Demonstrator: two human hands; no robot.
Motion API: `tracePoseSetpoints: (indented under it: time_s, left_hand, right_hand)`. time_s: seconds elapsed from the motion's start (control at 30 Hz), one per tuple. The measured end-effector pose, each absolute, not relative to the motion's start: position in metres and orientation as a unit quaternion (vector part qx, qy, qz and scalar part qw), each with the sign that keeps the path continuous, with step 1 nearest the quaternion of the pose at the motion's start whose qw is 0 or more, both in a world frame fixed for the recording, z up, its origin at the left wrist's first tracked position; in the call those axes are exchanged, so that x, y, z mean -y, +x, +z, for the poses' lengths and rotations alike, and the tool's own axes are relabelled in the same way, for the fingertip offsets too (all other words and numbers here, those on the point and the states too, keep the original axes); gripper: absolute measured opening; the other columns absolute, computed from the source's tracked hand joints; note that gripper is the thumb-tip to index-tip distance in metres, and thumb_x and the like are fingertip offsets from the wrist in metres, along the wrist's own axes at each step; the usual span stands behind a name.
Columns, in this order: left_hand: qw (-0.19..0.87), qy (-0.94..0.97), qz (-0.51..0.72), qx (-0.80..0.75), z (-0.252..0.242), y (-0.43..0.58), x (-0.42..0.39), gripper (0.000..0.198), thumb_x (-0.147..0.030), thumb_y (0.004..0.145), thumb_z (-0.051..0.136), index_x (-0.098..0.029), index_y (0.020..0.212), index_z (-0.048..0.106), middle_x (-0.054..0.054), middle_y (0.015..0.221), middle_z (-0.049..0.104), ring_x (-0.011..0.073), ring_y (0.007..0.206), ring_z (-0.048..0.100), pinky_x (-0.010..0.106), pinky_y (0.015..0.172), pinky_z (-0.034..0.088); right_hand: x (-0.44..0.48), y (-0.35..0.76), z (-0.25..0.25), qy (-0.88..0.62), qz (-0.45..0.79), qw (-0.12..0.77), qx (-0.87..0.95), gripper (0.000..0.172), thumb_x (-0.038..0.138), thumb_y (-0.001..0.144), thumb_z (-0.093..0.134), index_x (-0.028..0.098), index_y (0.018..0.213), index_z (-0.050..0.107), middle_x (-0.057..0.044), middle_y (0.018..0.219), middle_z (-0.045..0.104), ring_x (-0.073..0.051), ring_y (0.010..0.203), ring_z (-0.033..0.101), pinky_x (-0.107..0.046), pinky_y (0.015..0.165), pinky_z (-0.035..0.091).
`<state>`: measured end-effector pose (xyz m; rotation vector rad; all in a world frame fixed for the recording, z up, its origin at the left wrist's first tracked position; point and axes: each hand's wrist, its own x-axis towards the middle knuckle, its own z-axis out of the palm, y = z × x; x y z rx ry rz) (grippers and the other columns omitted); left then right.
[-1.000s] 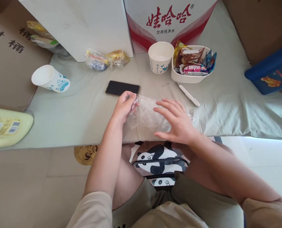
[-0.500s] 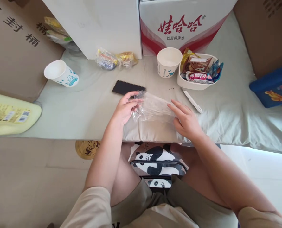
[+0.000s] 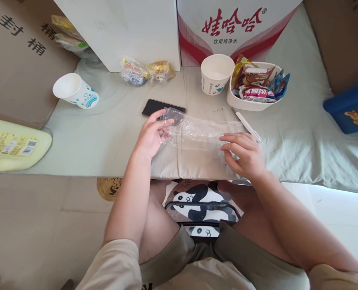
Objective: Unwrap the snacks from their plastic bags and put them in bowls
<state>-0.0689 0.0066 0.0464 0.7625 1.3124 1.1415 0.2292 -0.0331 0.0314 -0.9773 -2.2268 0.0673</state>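
Clear plastic film spreads over the pale green cloth, its nine-o'clock end grasped by the left hand, its four-o'clock end met by the right hand's curled fingers, whose grip cannot be told, with a phone at ten o'clock.

shirt: beige | sleeves: short, loose | shorts: olive | dark marking: partly cut off
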Motion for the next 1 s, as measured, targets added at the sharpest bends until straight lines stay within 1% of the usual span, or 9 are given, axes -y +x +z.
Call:
tracePoseSetpoints:
  time_s: [0.13,0.23,0.3,0.37,0.47,0.57,0.7,0.87,1.0]
  left_hand:
    - [0.586,0.351,0.454,-0.572,0.049,-0.072,-0.003,0.066,-0.024,0.076,0.073,-0.029,0.139,0.054,0.006,0.109,0.075,0.0125,0.079,0.070,0.022,0.065,0.055]
    - [0.586,0.378,0.423,-0.579,0.047,-0.075,-0.001,0.092,-0.016,0.070,0.077,-0.033,0.153,0.040,0.007,0.111,0.075,0.0075,0.065,0.063,0.018,0.055,0.047]
    - [0.592,0.387,0.397,-0.584,0.044,-0.077,0.000,0.094,-0.015,0.071,0.077,-0.032,0.154,0.038,0.007,0.109,0.076,0.0058,0.058,0.057,0.018,0.051,0.043]
    - [0.592,0.393,0.387,-0.588,0.042,-0.077,0.000,0.081,-0.018,0.074,0.075,-0.028,0.148,0.047,0.007,0.103,0.076,0.0065,0.057,0.057,0.019,0.052,0.044]
    - [0.592,0.386,0.419,-0.570,0.044,-0.073,0.000,0.060,-0.024,0.079,0.071,-0.026,0.138,0.056,0.004,0.098,0.076,0.0111,0.072,0.067,0.022,0.065,0.054]
    - [0.646,0.371,0.407,-0.529,0.049,-0.067,0.000,0.068,-0.027,0.081,0.070,-0.035,0.144,0.047,0.002,0.106,0.075,0.0160,0.086,0.074,0.030,0.076,0.060]
    - [0.675,0.357,0.388,-0.516,0.052,-0.062,-0.002,0.054,-0.024,0.077,0.074,-0.029,0.128,0.056,0.004,0.104,0.077,0.0172,0.083,0.076,0.028,0.071,0.060]
    - [0.613,0.328,0.446,-0.564,0.046,-0.064,-0.008,0.026,-0.017,0.075,0.069,-0.022,0.098,0.059,0.002,0.091,0.076,0.0127,0.077,0.074,0.020,0.065,0.056]
    - [0.598,0.304,0.466,-0.577,0.048,-0.067,-0.012,0.024,-0.024,0.081,0.064,-0.025,0.104,0.056,0.001,0.086,0.076,0.0134,0.075,0.075,0.021,0.064,0.057]
  right_hand:
    - [0.027,0.230,0.021,-0.450,-0.009,0.281,0.848,0.037,0.025,0.091,0.062,0.023,0.127,0.063,-0.012,0.130,0.070,-0.030,0.111,0.069,-0.044,0.088,0.051]
    - [0.018,0.234,0.013,-0.504,-0.017,0.272,0.819,0.029,0.019,0.093,0.055,0.024,0.118,0.068,-0.010,0.117,0.075,-0.027,0.100,0.071,-0.040,0.079,0.048]
    - [0.015,0.236,0.012,-0.501,-0.007,0.276,0.820,0.022,0.019,0.095,0.053,0.025,0.106,0.072,-0.008,0.105,0.077,-0.024,0.093,0.071,-0.038,0.076,0.046]
    - [0.016,0.236,0.015,-0.486,-0.005,0.286,0.826,0.018,0.023,0.096,0.055,0.025,0.097,0.072,-0.007,0.102,0.077,-0.023,0.090,0.070,-0.038,0.076,0.045]
    - [0.020,0.233,0.020,-0.461,0.001,0.307,0.833,0.017,0.025,0.096,0.056,0.025,0.091,0.072,-0.006,0.105,0.078,-0.023,0.092,0.071,-0.038,0.080,0.047]
    - [0.023,0.230,0.022,-0.412,0.038,0.316,0.854,0.020,0.020,0.096,0.054,0.024,0.091,0.073,-0.007,0.112,0.078,-0.024,0.101,0.073,-0.040,0.085,0.052]
    - [0.024,0.229,0.019,-0.362,0.089,0.291,0.881,0.023,0.016,0.092,0.054,0.025,0.092,0.075,-0.008,0.126,0.075,-0.029,0.119,0.070,-0.048,0.096,0.055]
    - [0.025,0.231,0.017,-0.339,0.103,0.299,0.886,0.024,0.015,0.088,0.056,0.025,0.094,0.077,-0.008,0.129,0.074,-0.031,0.122,0.069,-0.051,0.099,0.055]
    - [0.026,0.230,0.019,-0.334,0.111,0.303,0.886,0.024,0.014,0.087,0.058,0.025,0.090,0.078,-0.008,0.129,0.074,-0.031,0.123,0.069,-0.051,0.099,0.056]
